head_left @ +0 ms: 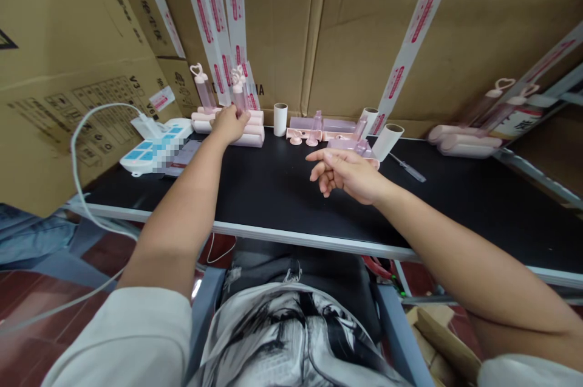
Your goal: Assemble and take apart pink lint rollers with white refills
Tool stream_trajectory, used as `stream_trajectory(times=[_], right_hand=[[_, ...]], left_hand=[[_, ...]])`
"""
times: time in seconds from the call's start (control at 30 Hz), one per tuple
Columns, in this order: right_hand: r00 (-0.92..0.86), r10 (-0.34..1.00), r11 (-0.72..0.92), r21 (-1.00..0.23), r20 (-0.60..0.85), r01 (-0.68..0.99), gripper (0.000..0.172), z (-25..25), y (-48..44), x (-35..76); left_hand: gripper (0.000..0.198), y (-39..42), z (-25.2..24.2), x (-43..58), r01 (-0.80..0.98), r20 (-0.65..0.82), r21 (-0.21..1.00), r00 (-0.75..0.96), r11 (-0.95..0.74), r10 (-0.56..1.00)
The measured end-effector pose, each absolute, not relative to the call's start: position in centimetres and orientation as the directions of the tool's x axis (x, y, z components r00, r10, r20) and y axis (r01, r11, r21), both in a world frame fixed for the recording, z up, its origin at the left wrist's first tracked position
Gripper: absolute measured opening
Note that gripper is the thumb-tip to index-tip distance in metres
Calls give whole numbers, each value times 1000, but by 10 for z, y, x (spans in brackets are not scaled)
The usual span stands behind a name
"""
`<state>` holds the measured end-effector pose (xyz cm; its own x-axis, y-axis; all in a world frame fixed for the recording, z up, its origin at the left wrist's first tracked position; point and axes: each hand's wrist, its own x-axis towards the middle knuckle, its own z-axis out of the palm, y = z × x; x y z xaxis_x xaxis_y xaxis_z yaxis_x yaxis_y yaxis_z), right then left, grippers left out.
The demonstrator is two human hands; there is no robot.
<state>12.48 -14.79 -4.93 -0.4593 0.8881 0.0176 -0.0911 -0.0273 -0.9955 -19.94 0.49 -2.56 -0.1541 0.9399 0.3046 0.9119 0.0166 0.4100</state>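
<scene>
My left hand (230, 126) reaches to the back of the table, its fingers closed around the lower part of a clear pink tube with a heart-shaped top (238, 86). Pink rounded bases (252, 135) lie around and under that hand, and a similar heart-topped tube (204, 88) stands to its left. Over the table's middle, my right hand (344, 174) holds nothing; its index finger points left and the others are loosely curled. Just behind it are clear purple-pink plastic parts (346, 145), partly hidden by the hand.
White cardboard-like tubes (280, 119) stand at the back, one (387, 142) tilted. A screwdriver (407, 167) lies to the right. More heart-topped pieces (471, 141) sit far right. A power strip (157, 144) with a white cable is at left. Cardboard (282, 28) walls the back.
</scene>
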Motion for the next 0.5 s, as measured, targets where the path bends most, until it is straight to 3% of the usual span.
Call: stream_trajectory(times=[0.17,0.37,0.5], right_hand=[[-469,883,-16,-998,18,-69,64,-52,-147,126],[-473,881,-3,-999,17,-43,58,-51,-148,124],[-476,879,9,-1000,23,-30,63,-51,-149,124]], left_hand=[[46,8,-25,-210,892,307,441,-253,98,917],[39,13,-33,-224,847,360,531,-246,19,900],[41,13,-37,-227,799,378,600,-240,-39,894]])
